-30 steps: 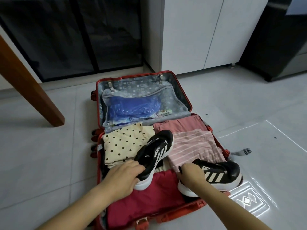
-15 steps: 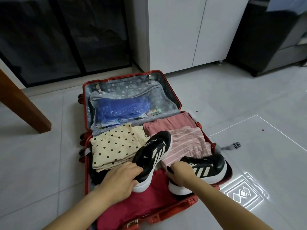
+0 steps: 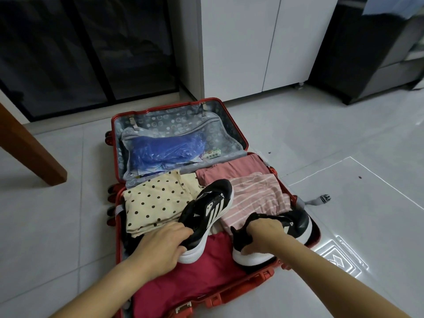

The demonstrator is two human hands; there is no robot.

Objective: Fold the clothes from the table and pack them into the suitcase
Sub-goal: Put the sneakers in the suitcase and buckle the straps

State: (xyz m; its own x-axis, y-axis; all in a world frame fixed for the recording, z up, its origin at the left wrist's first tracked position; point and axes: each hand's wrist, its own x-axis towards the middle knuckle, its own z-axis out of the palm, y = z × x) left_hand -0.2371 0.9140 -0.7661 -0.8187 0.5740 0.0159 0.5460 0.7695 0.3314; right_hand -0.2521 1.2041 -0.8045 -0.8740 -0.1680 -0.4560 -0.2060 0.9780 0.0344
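Nearest, the left hand [image 3: 160, 245] curls its fingers round the heel of a black-and-white sneaker [image 3: 207, 211], thumb under the white sole, with the toe tilted up over the folded clothes. Just beside it, the right hand [image 3: 263, 235] grips the heel collar of the second sneaker [image 3: 297, 223], fingers hooked over the opening; this shoe lies on its side at the right edge of the red suitcase [image 3: 231, 298], possibly resting partly on the rim.

Under both shoes a crimson garment [image 3: 195, 278] fills the near end of the open suitcase. Beyond it lie a folded cream polka-dot garment [image 3: 153, 200] on the left, a pink striped one [image 3: 254, 196] on the right, and a plain pink one [image 3: 234, 169] behind that.

Farther still, the raised lid [image 3: 231, 134] holds a blue plastic bag [image 3: 165, 152] behind its mesh pocket. A grey strap buckle [image 3: 324, 198] lies on the tiled floor [image 3: 344, 138] to the right, and a wooden table leg [image 3: 29, 145] stands at far left.
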